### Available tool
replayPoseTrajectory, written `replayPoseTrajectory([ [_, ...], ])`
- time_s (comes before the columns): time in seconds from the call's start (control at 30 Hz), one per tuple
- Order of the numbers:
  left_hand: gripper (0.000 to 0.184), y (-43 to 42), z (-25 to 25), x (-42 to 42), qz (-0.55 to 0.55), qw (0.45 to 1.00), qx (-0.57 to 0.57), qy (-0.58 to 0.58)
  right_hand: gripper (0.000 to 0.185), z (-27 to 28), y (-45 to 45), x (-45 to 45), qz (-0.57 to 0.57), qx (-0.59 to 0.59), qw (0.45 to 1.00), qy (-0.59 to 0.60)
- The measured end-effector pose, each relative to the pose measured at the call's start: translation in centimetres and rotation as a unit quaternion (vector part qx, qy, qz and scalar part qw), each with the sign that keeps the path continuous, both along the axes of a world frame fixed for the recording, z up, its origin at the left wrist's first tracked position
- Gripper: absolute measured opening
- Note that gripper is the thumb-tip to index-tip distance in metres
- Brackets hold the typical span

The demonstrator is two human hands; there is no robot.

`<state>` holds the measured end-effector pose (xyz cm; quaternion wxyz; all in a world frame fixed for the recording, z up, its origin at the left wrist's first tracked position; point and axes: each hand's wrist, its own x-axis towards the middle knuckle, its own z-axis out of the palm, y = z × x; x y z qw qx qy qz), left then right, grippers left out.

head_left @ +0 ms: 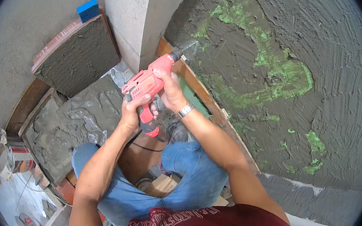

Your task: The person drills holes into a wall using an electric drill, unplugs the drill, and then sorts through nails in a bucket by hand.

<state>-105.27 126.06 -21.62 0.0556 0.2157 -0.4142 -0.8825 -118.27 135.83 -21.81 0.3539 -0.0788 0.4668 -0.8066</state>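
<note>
A red power drill [148, 83] with a black chuck points up and right, its bit near the mortar-covered wall [332, 44]. My left hand [133, 111] is wrapped round the drill's handle. Higher up, my right hand [169, 87], with a metal watch on its wrist, grips the front of the drill body from the right side. A black cord hangs from the handle's base. Below the bit runs a wooden board [200, 82] along the edge of the wall. Green patches show through the grey mortar.
A tray of wet mortar [56, 148] lies at the left. Behind it leans a stack of tiles [80, 57], mortar on the front one, with a blue block [88, 10] on top. A bucket [20, 158] stands far left. A pale pillar [129, 17] rises at the top.
</note>
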Motion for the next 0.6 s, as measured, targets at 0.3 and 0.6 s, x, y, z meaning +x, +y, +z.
replayPoseTrajectory([
  [0.3,0.040,-0.3,1.6,-0.1,0.013,1.000,-0.014,0.001,0.044,0.0,-0.5,-0.2,-0.004,-0.013,1.000,-0.001],
  [0.6,0.033,-0.6,1.6,-0.3,0.016,0.999,0.040,0.015,0.047,0.1,-0.7,-0.3,-0.003,0.007,1.000,0.007],
])
